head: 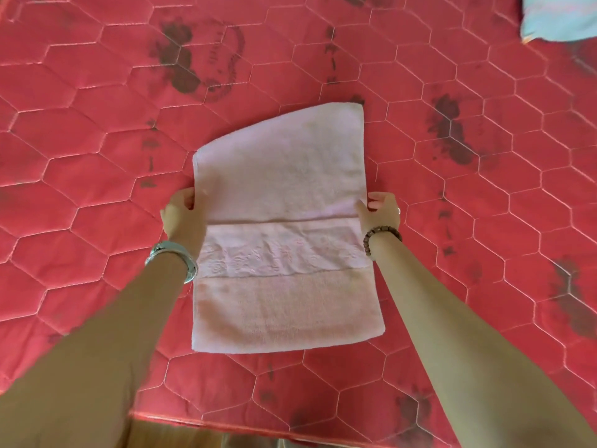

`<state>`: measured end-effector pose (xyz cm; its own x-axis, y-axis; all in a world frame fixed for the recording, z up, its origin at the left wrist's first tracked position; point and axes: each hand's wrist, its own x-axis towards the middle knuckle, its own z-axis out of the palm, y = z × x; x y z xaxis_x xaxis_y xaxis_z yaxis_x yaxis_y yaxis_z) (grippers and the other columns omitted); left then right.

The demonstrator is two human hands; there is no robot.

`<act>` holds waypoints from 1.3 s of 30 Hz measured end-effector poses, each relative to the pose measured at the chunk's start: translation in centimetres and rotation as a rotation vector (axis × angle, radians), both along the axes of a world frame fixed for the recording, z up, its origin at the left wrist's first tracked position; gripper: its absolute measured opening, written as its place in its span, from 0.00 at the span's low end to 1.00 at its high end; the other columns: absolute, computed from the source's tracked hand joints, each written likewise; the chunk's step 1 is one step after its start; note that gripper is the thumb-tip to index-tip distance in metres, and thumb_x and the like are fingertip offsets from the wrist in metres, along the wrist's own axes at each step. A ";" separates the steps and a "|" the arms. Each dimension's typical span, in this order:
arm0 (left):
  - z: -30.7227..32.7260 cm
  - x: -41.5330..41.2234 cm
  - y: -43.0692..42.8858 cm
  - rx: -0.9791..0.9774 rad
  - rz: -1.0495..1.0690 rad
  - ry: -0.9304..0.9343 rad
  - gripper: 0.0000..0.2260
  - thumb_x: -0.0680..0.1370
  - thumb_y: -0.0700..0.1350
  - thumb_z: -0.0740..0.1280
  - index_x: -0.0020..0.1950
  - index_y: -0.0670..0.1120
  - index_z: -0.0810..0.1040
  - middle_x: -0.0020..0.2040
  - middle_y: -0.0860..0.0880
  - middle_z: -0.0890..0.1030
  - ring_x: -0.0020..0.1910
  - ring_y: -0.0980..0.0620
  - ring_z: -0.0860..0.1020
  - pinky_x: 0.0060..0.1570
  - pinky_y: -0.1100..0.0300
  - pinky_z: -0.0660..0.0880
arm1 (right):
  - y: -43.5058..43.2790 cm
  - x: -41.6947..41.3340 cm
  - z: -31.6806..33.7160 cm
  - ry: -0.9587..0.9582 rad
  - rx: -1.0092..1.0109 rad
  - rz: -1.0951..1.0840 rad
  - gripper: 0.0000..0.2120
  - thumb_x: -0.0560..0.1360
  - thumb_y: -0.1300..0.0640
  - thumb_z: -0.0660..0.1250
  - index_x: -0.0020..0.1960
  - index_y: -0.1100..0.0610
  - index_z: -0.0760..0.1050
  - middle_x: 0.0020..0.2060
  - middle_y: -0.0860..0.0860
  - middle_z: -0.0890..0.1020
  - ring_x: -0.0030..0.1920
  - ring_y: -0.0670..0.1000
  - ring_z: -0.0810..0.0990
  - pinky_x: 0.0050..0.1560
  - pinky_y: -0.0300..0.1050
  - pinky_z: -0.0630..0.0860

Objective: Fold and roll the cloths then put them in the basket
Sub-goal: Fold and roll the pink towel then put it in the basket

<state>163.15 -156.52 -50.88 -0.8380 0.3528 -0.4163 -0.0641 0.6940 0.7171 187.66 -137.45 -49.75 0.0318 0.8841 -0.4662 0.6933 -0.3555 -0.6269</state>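
A pale pink towel (281, 227) lies flat in the middle of the red quilted mattress (97, 130), folded into a long rectangle with an embossed band across its lower half. My left hand (182, 215) pinches the towel's left edge about midway up. My right hand (379, 211) pinches the right edge at the same height. A fold line runs across the towel between the two hands. No basket is in view.
A light blue cloth (562, 17) lies at the far right corner of the mattress. The mattress's front edge (226, 425) runs along the bottom, with wooden floor below it. Dark printed patches dot the red cover.
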 end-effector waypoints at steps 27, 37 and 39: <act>3.7 -5.6 10.4 0.208 0.148 -0.240 0.24 0.76 0.34 0.68 0.71 0.43 0.68 0.53 0.51 0.78 0.53 0.53 0.77 0.41 0.70 0.73 | 6.6 -3.7 1.6 0.214 -0.083 0.017 0.20 0.77 0.64 0.66 0.68 0.56 0.69 0.62 0.51 0.76 0.54 0.47 0.74 0.50 0.37 0.70; 5.7 -5.7 11.1 0.137 0.042 -0.075 0.15 0.78 0.34 0.59 0.51 0.51 0.81 0.39 0.52 0.75 0.33 0.56 0.68 0.25 0.71 0.64 | 8.0 -5.6 5.7 0.309 -0.266 0.017 0.12 0.76 0.50 0.69 0.58 0.53 0.81 0.48 0.45 0.79 0.54 0.49 0.79 0.51 0.42 0.74; 6.4 -5.4 10.3 0.149 0.034 -0.077 0.17 0.77 0.34 0.58 0.45 0.53 0.80 0.35 0.53 0.72 0.30 0.56 0.65 0.22 0.70 0.63 | 7.4 -4.7 6.0 0.329 -0.250 0.045 0.14 0.76 0.48 0.69 0.59 0.53 0.81 0.49 0.43 0.79 0.54 0.47 0.78 0.56 0.42 0.73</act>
